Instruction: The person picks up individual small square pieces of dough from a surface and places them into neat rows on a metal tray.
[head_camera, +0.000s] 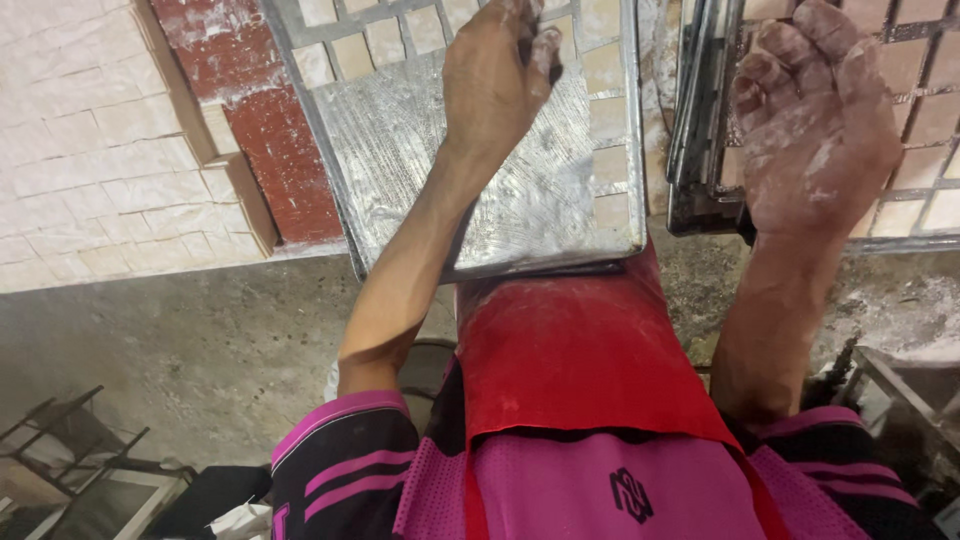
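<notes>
— Pink jersey (600, 490) and a red apron (580, 370) come first, right below us; the metal plate (440, 170) leans its lower edge on that apron.

— What are the hands doing?

— Left hand (497, 75) rests fist-like on the plate's upper face, fingers curled; whether it pinches anything I cannot tell. Right hand (815, 120) lies flat, fingers spread and dusted white, pressing on the dark frame (690, 150) of the next tile grid (930, 120).

— So they're apart?

— Well apart, one on each piece.

— How would that plate handle?

— Stiff and fairly heavy, I'd judge: solid sheet, scratched all over, sitting over a tray of small square tiles (605, 110). The powder on it probably makes it slippery, and the edges look thin, maybe sharp.

— Where to take it?

— By the two long sides, I'd say, palms under the rim, not by a corner. The tiles beneath look loose and chippable, so keep it level.
</notes>
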